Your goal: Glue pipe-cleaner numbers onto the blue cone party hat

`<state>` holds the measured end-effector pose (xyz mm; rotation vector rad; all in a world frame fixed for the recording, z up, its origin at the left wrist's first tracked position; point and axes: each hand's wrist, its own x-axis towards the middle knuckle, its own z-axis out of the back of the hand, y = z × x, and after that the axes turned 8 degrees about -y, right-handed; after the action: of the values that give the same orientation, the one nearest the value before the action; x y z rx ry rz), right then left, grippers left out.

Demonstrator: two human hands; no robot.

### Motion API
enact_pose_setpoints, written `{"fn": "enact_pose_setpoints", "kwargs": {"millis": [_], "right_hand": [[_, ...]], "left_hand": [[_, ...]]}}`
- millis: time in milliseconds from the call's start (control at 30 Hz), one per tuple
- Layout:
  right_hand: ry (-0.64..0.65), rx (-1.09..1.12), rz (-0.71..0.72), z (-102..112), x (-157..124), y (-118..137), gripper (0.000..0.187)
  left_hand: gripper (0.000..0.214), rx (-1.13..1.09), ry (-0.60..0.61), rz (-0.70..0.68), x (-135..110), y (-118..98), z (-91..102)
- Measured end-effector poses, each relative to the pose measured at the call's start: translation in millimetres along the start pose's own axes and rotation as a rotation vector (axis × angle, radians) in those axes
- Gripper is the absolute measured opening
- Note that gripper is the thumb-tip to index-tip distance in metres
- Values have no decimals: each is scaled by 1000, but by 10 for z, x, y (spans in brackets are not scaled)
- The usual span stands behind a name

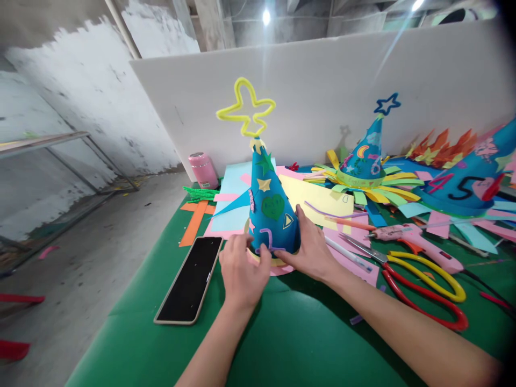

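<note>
A blue paper party hat [263, 185] stands upright on the table in front of me. A yellow pipe-cleaner shape [246, 105] tops it, and a green heart [273, 206], stars and a small triangle decorate its side. Low on its front is a bent purple pipe cleaner [267, 239]. My left hand [244, 269] grips the hat's lower left edge, thumb near the purple piece. My right hand [312, 247] holds the lower right side, thumb across the front of the base and fingers along the side. Part of the brim is hidden by my hands.
Left of the hat lies a phone [190, 279]. To the right are scissors [397, 263], a pink glue gun [419, 239] and a white pen [349, 255]. Farther back stand a pink bottle [203, 170] and another blue cone hat [365, 153] among paper strips.
</note>
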<state>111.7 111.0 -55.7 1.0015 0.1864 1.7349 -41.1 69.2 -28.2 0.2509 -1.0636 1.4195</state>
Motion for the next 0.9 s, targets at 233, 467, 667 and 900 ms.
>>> {"fn": "enact_pose_setpoints", "kwargs": {"millis": [233, 467, 667, 900], "right_hand": [[11, 8, 2, 11, -10, 7, 101], [6, -17, 0, -1, -1, 24, 102], [-5, -33, 20, -27, -4, 5, 101], [15, -24, -26, -15, -10, 12, 102]], "left_hand": [[60, -301, 338, 221, 399, 217, 22], [62, -456, 448, 192, 528, 323, -68], [67, -540, 461, 247, 540, 389, -117], [72, -642, 487, 319, 568, 366, -76]]}}
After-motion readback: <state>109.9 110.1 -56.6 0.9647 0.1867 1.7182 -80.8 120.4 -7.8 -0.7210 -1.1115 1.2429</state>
